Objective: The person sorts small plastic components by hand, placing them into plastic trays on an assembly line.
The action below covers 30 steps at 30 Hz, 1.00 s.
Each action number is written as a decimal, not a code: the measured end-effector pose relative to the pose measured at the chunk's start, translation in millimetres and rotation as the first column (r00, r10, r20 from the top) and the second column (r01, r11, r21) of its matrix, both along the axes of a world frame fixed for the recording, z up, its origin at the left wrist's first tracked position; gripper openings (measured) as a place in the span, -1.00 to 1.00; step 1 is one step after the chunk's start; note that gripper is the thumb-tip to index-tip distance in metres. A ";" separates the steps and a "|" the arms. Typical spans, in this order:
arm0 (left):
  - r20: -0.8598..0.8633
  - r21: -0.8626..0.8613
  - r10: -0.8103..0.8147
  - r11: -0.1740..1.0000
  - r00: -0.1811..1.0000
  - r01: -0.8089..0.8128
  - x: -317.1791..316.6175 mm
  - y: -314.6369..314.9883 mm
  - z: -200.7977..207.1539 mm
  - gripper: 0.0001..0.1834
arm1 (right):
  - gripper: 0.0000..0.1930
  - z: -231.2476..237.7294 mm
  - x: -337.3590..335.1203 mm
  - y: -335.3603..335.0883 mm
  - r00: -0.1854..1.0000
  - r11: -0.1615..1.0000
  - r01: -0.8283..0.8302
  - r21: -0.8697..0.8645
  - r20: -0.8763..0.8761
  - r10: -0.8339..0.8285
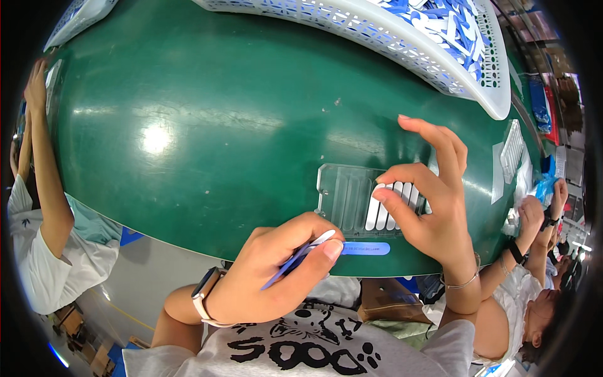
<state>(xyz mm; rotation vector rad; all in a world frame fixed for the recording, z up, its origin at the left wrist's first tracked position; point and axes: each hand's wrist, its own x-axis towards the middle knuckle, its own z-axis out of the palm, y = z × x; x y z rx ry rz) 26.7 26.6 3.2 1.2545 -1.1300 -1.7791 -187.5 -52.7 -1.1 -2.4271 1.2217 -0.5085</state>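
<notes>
Green table: glossy; the work sits close to its near edge, prob. so both hands reach w/o stretching.
Clear tray: flat on the table, slots up, beyond the L hand & partly under the R; bare slots at its L, white strips side by side toward its R, each seemingly kept straight by its slot.
White basket: far side, toward the R, heaped w/ blue & white pieces; prob. set back for elbow room.
L hand: closed, thumb over fingers, gripping bunched strips, blue & white (a messy little fan, from where I stand); held near the tray, presumably to keep them handy.
Blue strip: pokes out past the L thumb, just beside the tray's near edge; held or resting, can't tell.
R hand: thumb & forefinger pinched nearly shut on the upper end of the leftmost white strip; other fingers spread & raised, apparently to clear the tray.
Neighbour's hand: off R, by crumpled plastic; grip unclear.
</notes>
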 end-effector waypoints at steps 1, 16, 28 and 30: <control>0.005 -0.003 -0.013 1.000 1.000 0.013 -1.0 -0.8 0.0 -0.84 | -0.77 0.1 0.5 1.2 0.999 0.999 0.041 -0.030 -0.011 -0.041; -0.015 -0.044 0.037 0.998 0.999 -0.037 1.7 5.7 -1.3 -0.82 | -0.72 11.6 10.9 45.7 0.819 0.920 -0.171 0.353 0.570 -0.067; -0.442 0.420 0.282 0.904 0.851 -0.082 6.5 -0.9 -4.1 -0.70 | -0.80 11.0 29.4 63.2 0.943 0.896 -0.092 -0.434 -0.327 -0.062; -0.439 0.430 0.309 0.897 0.844 -0.105 6.0 -0.1 -5.4 -0.73 | -0.78 15.4 32.0 65.4 0.925 0.909 -0.083 -0.408 -0.372 -0.083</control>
